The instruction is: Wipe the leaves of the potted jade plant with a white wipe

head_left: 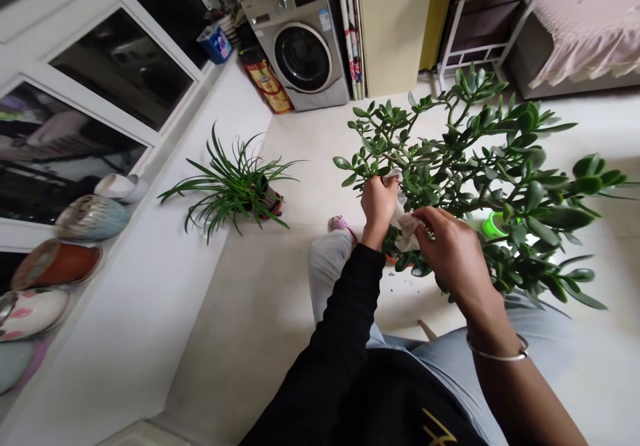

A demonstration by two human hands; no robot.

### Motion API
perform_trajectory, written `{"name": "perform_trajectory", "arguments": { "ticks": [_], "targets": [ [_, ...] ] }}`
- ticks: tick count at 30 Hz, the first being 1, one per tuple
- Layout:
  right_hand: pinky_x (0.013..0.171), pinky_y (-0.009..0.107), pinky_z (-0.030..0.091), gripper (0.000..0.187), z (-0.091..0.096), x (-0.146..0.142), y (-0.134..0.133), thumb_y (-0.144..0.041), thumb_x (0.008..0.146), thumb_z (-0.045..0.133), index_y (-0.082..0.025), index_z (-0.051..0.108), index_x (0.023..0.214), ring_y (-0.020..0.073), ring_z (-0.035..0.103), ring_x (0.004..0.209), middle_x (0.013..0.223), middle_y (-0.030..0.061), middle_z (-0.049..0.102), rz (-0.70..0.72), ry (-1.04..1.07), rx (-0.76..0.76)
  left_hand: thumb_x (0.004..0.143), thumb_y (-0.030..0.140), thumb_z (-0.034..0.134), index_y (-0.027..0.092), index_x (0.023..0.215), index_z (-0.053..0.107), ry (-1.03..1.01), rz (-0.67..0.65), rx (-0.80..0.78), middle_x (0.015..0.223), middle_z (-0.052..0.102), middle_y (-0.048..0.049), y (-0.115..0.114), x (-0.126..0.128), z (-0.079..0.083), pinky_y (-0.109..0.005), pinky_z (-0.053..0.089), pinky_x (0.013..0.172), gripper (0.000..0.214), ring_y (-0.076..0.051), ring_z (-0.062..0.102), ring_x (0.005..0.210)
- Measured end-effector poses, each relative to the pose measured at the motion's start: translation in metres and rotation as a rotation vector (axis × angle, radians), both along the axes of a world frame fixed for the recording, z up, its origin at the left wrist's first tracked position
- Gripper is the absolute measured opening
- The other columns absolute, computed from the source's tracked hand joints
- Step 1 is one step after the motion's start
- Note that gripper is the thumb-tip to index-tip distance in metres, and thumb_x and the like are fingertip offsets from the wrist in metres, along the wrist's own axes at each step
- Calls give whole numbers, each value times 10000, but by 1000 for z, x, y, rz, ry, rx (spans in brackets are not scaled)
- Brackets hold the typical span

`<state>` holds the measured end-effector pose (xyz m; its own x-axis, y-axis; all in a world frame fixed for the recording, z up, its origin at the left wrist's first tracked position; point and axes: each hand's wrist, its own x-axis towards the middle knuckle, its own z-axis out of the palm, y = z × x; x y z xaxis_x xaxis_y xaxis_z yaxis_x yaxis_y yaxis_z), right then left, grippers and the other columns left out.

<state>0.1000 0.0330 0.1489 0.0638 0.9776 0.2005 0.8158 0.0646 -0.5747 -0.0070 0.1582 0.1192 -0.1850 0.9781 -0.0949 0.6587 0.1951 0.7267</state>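
A large jade plant [470, 146] with thick, glossy green leaves spreads in front of me, its branches reaching around both hands. My left hand [379, 206] is closed at the plant's left side, with one end of a crumpled white tissue [409, 229] showing at its thumb. Fingers bent, my right hand [453, 249] pinches the tissue's lower part close by. Any leaf inside the left fingers is hidden. Foliage covers most of the plant's pot.
A spiky-leaved potted plant [235, 186] stands on the floor to the left. Several empty-looking pots [55, 263] line the windowsill. Behind are a washing machine [300, 46] and a white rack [475, 53]. Something bright green [494, 226] shows through the leaves. Dark crumbs lie on the floor.
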Motion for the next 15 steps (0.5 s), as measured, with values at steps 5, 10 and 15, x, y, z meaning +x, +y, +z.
{"name": "perform_trajectory", "arguments": {
  "ticks": [5, 10, 15],
  "targets": [
    [689, 298, 445, 222, 1, -2, 2, -125, 949, 559, -168, 734, 1079, 231, 718, 856, 1042, 101, 782, 13, 14, 2, 948, 356, 700, 195, 883, 754, -48, 5, 5, 1024, 824, -132, 6, 1, 4, -316, 491, 819, 182, -255, 758, 999],
    [698, 298, 444, 229, 2, -3, 3, -121, 942, 567, -168, 737, 1086, 226, 712, 844, 1039, 97, 784, 20, 23, 2, 912, 416, 727, 201, 870, 754, -26, 37, -5, 1000, 821, -128, 8, 1, 4, -335, 503, 817, 221, -262, 752, 952],
    [701, 297, 442, 226, 2, -1, 2, -114, 941, 562, -164, 739, 1071, 231, 713, 850, 1029, 102, 783, 20, 31, 1, 979, 404, 646, 198, 875, 769, 19, 41, 15, 1034, 816, -164, 5, 1, -2, -339, 505, 846, 262, -284, 754, 1013]
  ]
}}
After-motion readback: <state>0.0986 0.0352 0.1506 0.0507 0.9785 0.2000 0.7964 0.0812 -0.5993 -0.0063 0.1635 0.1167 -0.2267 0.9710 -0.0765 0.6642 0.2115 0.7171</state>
